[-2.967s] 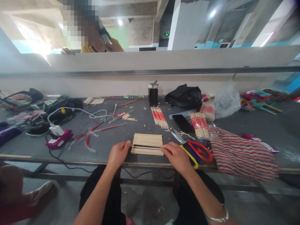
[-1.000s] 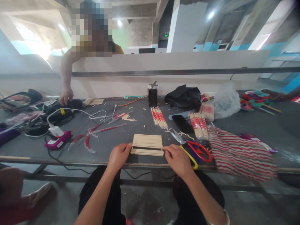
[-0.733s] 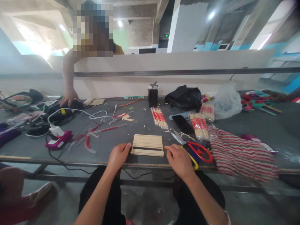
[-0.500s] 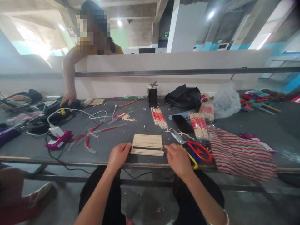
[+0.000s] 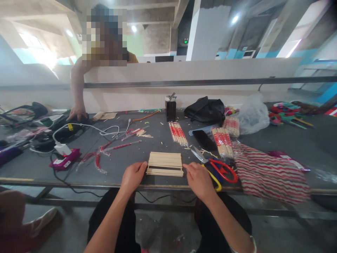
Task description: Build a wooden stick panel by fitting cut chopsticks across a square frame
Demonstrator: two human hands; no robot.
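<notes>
At the bottom, the picture cuts off both forearms, and a pale bracelet [image 5: 253, 244] on the right one shows only in part. The dark-clothed legs run partly under the table [image 5: 116, 175].

Near the middle of the table's front edge lies a flat panel of pale sticks [image 5: 165, 159], with a dark gap across its nearer part. The left hand [image 5: 134, 174] has thumb and forefinger drawn in narrowly at the panel's left end; the right hand [image 5: 199, 178] has its fingers bunched at the right end. I cannot tell whether either pinches a stick, as the fingertips are too small to make out.

Just beyond the right hand, red-handled scissors [image 5: 223, 171] overlap a yellow handle [image 5: 217, 182], whose other end is hard to trace. A striped cloth [image 5: 271, 174] hangs over the front edge, right of them.

Farther back are a black phone [image 5: 204, 140] and wrapped stick bundles [image 5: 222, 141]. Toward the back edge, a dark upright object [image 5: 171, 111] partly hides a container [image 5: 170, 98], near a black bag [image 5: 205, 109]. Beyond the partition, a person with a pixelated head reaches a hand [image 5: 78, 112] to dark items at the back left; what it touches is unclear.
</notes>
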